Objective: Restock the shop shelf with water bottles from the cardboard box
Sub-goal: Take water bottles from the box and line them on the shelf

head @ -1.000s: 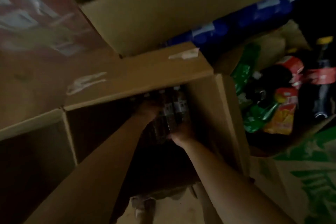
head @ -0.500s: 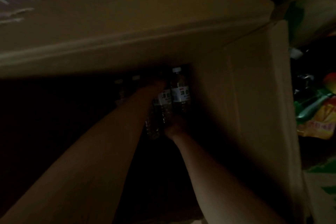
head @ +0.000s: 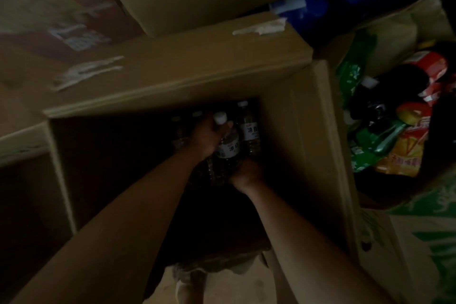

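While both your arms run up into the box [head: 318, 145], everything the next move turns on sits in its far right corner, around 1 o'clock from where you're standing. Nearest you is your right hand [head: 245, 172], curled under the bottom end of the bottle [head: 228, 148]; it looks like it's cupping the base, but it's so dark down there I can't tell exactly how the fingers sit. Just past it your left hand [head: 206, 137] is wrapped round the bottle's neck and shoulder, white cap [head: 220, 117] sticking out above your knuckles. So the bottle's long axis runs roughly 6 to 12 between your two hands, cap at the far end, tipped a little toward 11. The grip's already on it, and the lift looks like it has to come back toward you and up.

Beyond that, a second bottle [head: 250, 128] stands touching it on the right, tight against the corner, with a couple more dim caps at about 10 o'clock from your left hand.

Compared with half a second back, the view has pulled away from the box and the held bottle's cap has come up clear above your left hand instead of being buried under it.
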Motion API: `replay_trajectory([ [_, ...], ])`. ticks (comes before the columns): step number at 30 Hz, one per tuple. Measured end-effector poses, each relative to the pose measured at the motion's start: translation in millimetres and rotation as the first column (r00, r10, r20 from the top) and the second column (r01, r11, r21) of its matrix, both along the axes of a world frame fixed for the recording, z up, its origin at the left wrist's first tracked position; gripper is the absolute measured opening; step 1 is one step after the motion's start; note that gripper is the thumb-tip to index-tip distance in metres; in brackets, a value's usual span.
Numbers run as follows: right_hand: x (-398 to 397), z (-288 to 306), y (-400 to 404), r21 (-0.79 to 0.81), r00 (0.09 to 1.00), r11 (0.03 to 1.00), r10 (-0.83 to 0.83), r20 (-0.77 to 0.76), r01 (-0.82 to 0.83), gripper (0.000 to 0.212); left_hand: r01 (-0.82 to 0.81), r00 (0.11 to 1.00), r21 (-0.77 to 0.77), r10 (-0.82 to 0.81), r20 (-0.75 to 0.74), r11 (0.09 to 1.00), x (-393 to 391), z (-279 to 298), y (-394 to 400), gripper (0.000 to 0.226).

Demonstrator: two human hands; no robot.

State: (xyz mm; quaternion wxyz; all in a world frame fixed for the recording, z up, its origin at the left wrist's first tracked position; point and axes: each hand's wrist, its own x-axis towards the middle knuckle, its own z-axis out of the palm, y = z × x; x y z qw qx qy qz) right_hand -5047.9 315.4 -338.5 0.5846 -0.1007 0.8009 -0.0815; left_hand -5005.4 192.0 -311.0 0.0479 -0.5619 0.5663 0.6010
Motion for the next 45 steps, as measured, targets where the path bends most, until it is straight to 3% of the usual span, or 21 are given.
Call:
replay_trajectory([
  [3, -0.9, 39.3, -4.4, -0.049, 0.999, 0.998, -0.028, -0.033, 0.026, 0.059, -0.086, 0.993, -0.04, 0.083, -0.083, 0.995, 14.4, 37.7, 0.4, 0.027],
  [6, -4.6, 86.0, -6.0, -0.107, 0.996, 0.994, -0.006, -0.084, -0.003, 0.062, -0.147, 0.971, 0.057, 0.155, -0.182, 0.987, 20.7, 85.4, -9.0, 0.019],
  [10, -9.0, 161.9, -3.6, -0.163, 1.0, 0.987, 0.011, 0.012, -0.009, 0.071, -0.033, 0.965, 0.123, 0.064, -0.253, 0.992, 30.4, 167.5, -15.8, 0.015],
  [14, -9.8, 242.5, 3.2, -0.268, 0.996, 0.963, 0.01, 0.093, 0.015, 0.06, 0.109, 0.95, 0.112, -0.07, -0.305, 0.988, 35.3, 257.1, -21.8, 0.041],
  [19, -34.7, 349.2, -1.3, -0.422, 0.971, 0.887, -0.104, 0.214, 0.188, 0.07, 0.21, 0.9, 0.079, -0.161, -0.404, 0.975, 8.2, 379.4, -54.9, 0.019],
  [22, -59.1, 422.7, -10.5, -0.527, 0.973, 0.824, -0.118, 0.198, 0.207, 0.076, 0.313, 0.848, -0.008, -0.283, -0.449, 0.95, -19.0, 465.4, -74.3, 0.007],
  [24, -76.6, 474.0, -15.1, -0.592, 0.974, 0.776, -0.137, 0.18, 0.218, 0.074, 0.328, 0.822, -0.077, -0.325, -0.468, 0.942, -36.1, 518.7, -83.1, 0.018],
  [26, -95.4, 524.6, -15.6, -0.635, 0.969, 0.733, -0.156, 0.191, 0.243, 0.067, 0.323, 0.796, -0.148, -0.353, -0.492, 0.935, -52.2, 568.1, -88.0, 0.029],
  [32, -143.5, 652.8, 2.9, -0.762, 0.96, 0.606, -0.271, 0.071, 0.227, 0.067, 0.233, 0.704, -0.327, -0.391, -0.593, 0.916, -105.3, 710.4, -69.7, 0.022],
  [35, -165.3, 710.4, 20.2, -0.827, 0.921, 0.512, -0.389, 0.018, 0.232, 0.06, 0.142, 0.645, -0.322, -0.334, -0.687, 0.936, -138.4, 772.4, -46.8, 0.022],
  [38, -184.9, 757.8, 42.9, -0.887, 0.865, 0.422, -0.499, -0.053, 0.189, 0.065, 0.159, 0.582, -0.31, -0.343, -0.737, 0.937, -175.8, 824.9, -16.2, 0.031],
  [42, -210.0, 803.0, 83.6, -0.936, 0.73, 0.308, -0.678, -0.089, 0.172, 0.063, 0.296, 0.504, -0.331, -0.441, -0.742, 0.896, -219.1, 875.7, 39.4, 0.051],
  [45, -233.1, 831.9, 115.2, -0.959, 0.631, 0.246, -0.769, -0.102, 0.144, 0.055, 0.444, 0.434, -0.394, -0.577, -0.692, 0.805, -249.9, 894.8, 78.3, 0.046],
])
